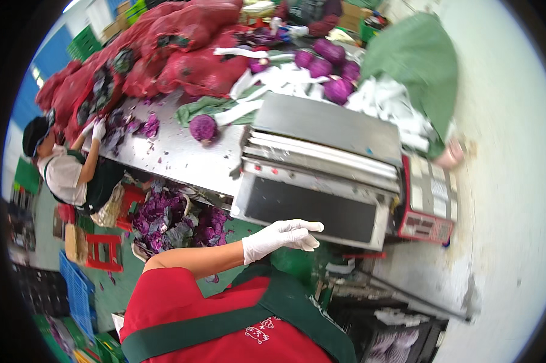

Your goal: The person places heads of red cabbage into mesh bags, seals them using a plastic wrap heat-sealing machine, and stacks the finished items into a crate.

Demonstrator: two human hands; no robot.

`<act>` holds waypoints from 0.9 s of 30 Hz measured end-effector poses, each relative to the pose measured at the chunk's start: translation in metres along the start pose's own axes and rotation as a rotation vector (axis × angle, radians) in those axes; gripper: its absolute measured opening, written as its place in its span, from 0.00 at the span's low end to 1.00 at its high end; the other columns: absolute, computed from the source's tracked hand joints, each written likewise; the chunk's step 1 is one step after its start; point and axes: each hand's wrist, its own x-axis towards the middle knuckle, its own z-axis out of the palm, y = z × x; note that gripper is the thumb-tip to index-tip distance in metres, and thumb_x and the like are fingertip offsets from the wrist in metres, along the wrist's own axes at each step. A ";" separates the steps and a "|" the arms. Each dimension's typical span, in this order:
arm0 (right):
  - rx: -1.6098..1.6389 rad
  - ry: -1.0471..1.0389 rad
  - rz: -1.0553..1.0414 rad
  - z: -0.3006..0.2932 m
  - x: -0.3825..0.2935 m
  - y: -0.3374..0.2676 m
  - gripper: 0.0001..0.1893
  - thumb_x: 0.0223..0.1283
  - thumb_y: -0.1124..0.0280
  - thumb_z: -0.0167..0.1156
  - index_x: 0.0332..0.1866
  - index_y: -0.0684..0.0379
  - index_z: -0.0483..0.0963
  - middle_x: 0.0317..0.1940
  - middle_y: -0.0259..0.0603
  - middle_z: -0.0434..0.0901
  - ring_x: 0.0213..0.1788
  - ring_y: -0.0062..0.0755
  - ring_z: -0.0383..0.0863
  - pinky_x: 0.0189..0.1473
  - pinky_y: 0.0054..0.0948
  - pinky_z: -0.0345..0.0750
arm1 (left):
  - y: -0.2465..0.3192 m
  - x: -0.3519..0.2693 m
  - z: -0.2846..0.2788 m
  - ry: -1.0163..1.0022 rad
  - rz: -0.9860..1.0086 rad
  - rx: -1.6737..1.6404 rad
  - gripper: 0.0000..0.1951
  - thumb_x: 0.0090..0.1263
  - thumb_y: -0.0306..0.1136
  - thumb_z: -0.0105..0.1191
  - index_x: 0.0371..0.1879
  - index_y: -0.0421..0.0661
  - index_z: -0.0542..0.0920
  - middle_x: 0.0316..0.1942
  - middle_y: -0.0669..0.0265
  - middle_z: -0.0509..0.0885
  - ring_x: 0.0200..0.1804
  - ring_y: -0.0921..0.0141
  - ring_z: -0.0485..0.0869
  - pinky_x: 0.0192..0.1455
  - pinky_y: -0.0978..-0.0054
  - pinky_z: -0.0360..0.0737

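My left hand (282,237), in a white glove, is raised in front of my chest and holds nothing; its fingers are extended and slightly parted. Just beyond it stands a metal cling-film wrapping machine (327,136) with a black plate (311,208) on its front. In the picture the fingertips overlap the plate's near edge, though contact cannot be made out. My right hand is out of view. To the left of the machine, a single red cabbage (203,129) sits on the metal table (177,154). Several more peeled red cabbages (332,52) lie behind the machine among white foam strips (291,79).
A co-worker (69,172) handles cabbage leaves at the left; another person (309,22) works at the back. Red mesh sacks (187,59) cover the far table side. Cabbage trimmings (164,218) fill containers below. A red stool (104,252) and wall (504,181) flank me.
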 end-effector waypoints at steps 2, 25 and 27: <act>-0.132 0.136 -0.148 0.033 -0.005 -0.012 0.22 0.64 0.57 0.49 0.56 0.61 0.73 0.47 0.47 0.80 0.50 0.42 0.78 0.52 0.40 0.75 | 0.023 -0.013 -0.044 0.114 0.111 0.041 0.23 0.77 0.43 0.47 0.64 0.41 0.71 0.48 0.57 0.83 0.54 0.68 0.82 0.63 0.69 0.75; -0.896 -0.704 -1.413 0.525 -0.227 -0.208 0.14 0.63 0.84 0.49 0.50 0.62 0.77 0.51 0.43 0.75 0.57 0.35 0.74 0.63 0.30 0.68 | 0.084 0.003 -0.474 1.069 0.288 0.959 0.51 0.42 0.42 0.75 0.70 0.46 0.63 0.60 0.50 0.73 0.61 0.56 0.74 0.65 0.66 0.71; -1.023 -0.773 -1.400 0.551 -0.219 -0.208 0.14 0.63 0.83 0.49 0.49 0.62 0.77 0.50 0.43 0.76 0.55 0.35 0.75 0.62 0.30 0.68 | 0.076 -0.010 -0.491 1.148 0.282 0.582 0.46 0.50 0.43 0.73 0.68 0.44 0.64 0.57 0.56 0.76 0.59 0.60 0.77 0.64 0.65 0.73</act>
